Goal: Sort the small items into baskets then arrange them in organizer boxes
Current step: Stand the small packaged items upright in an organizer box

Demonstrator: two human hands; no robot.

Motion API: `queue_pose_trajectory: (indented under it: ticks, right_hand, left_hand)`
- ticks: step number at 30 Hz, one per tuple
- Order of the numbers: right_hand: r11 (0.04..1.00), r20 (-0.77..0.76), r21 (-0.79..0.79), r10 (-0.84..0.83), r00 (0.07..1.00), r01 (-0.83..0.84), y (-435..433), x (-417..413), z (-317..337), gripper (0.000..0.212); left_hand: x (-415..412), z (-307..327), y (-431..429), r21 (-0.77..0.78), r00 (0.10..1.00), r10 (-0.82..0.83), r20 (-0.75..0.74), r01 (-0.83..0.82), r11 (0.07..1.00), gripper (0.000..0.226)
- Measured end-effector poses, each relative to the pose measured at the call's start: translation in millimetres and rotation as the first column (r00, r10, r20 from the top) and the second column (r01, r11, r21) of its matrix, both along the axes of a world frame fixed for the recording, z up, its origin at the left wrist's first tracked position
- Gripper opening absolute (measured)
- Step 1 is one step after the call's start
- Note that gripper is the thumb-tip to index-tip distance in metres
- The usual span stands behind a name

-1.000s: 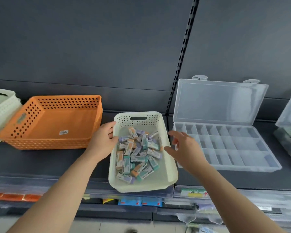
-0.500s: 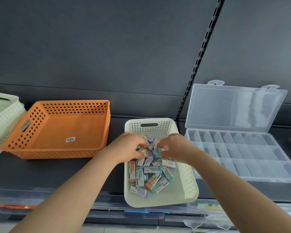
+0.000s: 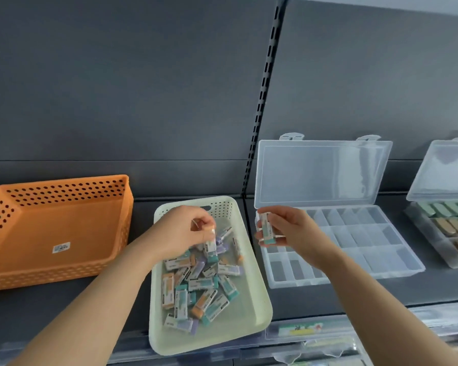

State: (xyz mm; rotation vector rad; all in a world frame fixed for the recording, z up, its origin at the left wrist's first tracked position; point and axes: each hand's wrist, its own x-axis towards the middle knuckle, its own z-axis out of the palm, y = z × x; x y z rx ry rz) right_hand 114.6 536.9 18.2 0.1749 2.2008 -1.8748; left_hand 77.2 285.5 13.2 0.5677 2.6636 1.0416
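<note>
From my seat at the feed, I see my right hand [image 3: 288,231] raised over the left edge of the clear organizer box [image 3: 354,241], thumb and fingers clamped on a teal-ended eraser [image 3: 267,229] held upright above the box's left-hand compartments. The box lies on the dark shelf [image 3: 354,291] with its lid [image 3: 320,173] standing open against the back panel. My left hand [image 3: 180,233] is down in the cream basket [image 3: 259,294], fingers curled and pinching a second eraser [image 3: 211,248] by its top end. It stands nearly upright, though I cannot tell whether its lower end is clear of the pile or touching it. The other erasers [image 3: 196,281] lie jumbled across the basket floor, with teal, orange and purple ends. The cream basket sits between the other two containers, its near corner overhanging the shelf edge. The orange basket [image 3: 64,233] is to the left, a small white sticker [image 3: 61,247] on its floor. At the far right a second organizer box [image 3: 447,233] stands open, with green and tan pieces in rows
</note>
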Motion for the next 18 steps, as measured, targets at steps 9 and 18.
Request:
queue_pose_trajectory:
  ticks: [9,18]
  right_hand:
    - [0.91,-0.008,0.415,-0.016,1.0,0.017,92.3,-27.1,-6.7,0.029]
    - [0.837,-0.106,0.546,0.114,0.988,-0.038,107.8,-63.9,-35.4,0.015]
  left_hand:
    - [-16.5,0.9,99.2,0.136,0.992,0.095,-0.082,-0.084,0.987,0.006]
    - [-46.4,-34.0,148.7,-0.09,0.989,0.148,0.0,-0.147,0.985,0.013]
